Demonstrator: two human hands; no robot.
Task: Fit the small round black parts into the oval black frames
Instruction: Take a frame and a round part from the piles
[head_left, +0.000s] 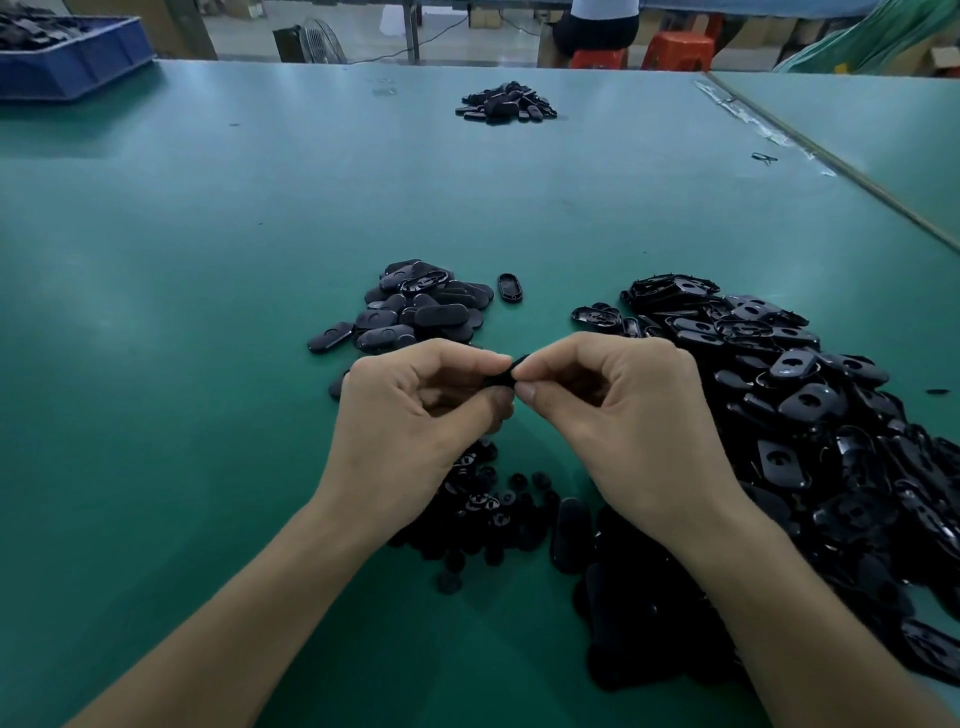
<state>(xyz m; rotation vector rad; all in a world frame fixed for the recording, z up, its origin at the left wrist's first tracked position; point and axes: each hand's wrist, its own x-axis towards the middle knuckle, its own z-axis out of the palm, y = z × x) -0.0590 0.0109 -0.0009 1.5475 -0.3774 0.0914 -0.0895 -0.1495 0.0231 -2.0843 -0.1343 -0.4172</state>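
My left hand (421, 410) and my right hand (618, 410) meet above the green table (208, 312), both pinching one black oval frame (511, 371) between fingertips and thumbs; most of it is hidden by the fingers. Below the hands lies a heap of small round black parts (493, 509). A big pile of black oval frames (810, 415) spreads at the right. Beyond the hands sits a smaller pile of black oval pieces (421, 312), with one lone oval frame (510, 287) beside it.
Another small heap of black parts (506, 104) lies at the table's far middle. A blue crate (72, 57) with dark parts stands at the far left corner. A seam with tape (810, 150) runs along the right side. Red stools (675, 49) and a person stand beyond the table.
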